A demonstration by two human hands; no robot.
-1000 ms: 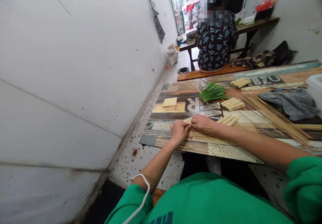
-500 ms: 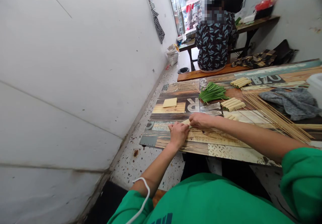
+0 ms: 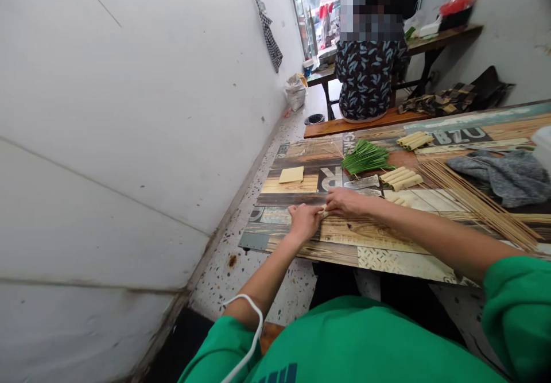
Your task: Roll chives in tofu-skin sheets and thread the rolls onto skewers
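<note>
Both hands meet at a small pale yellow tofu-skin roll (image 3: 323, 212) low on the wooden table, mostly covered by the fingers. My left hand (image 3: 305, 221) is closed on its left end, and my right hand (image 3: 343, 202) pinches it from the right. Beyond the hands lies a square stack of tofu-skin sheets (image 3: 291, 175). Farther right sits a bundle of green chives (image 3: 365, 158). Finished-looking rolls (image 3: 401, 178) lie side by side near the right forearm, with more rolls (image 3: 414, 140) behind them. Part of another roll group shows just above that forearm.
Many thin wooden skewers (image 3: 477, 199) spread across the right of the patterned table (image 3: 379, 233), beside a crumpled grey cloth (image 3: 503, 177). A white container (image 3: 543, 144) stands at the right edge. Ahead, a person (image 3: 365, 78) sits on a bench (image 3: 322, 130). A white wall rises at left.
The fingers have shifted slightly around the roll, and less of it shows now. My right hand has moved a little right. The view has shifted slightly.
</note>
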